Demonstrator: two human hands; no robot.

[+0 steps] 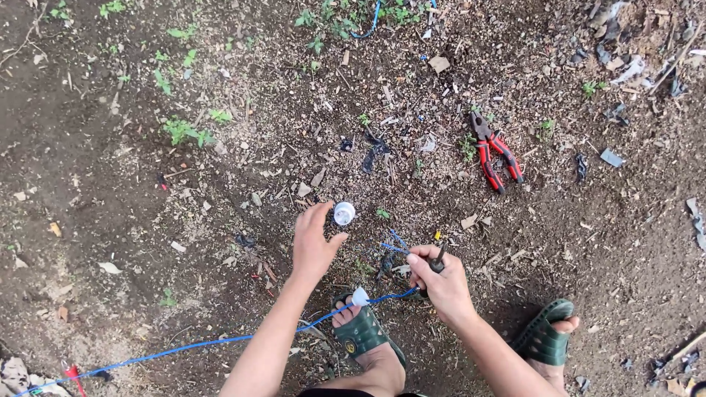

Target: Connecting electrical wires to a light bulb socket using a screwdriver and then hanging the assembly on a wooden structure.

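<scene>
Gripping a slim dark-handled tool (438, 260) upright, my right hand (441, 287) works the frayed end of the thin blue wire (220, 342), which trails low-left across the soil, while my left hand (312, 246), spread, reaches the small white round plastic fitting (343, 213), seemingly not yet joined.
</scene>
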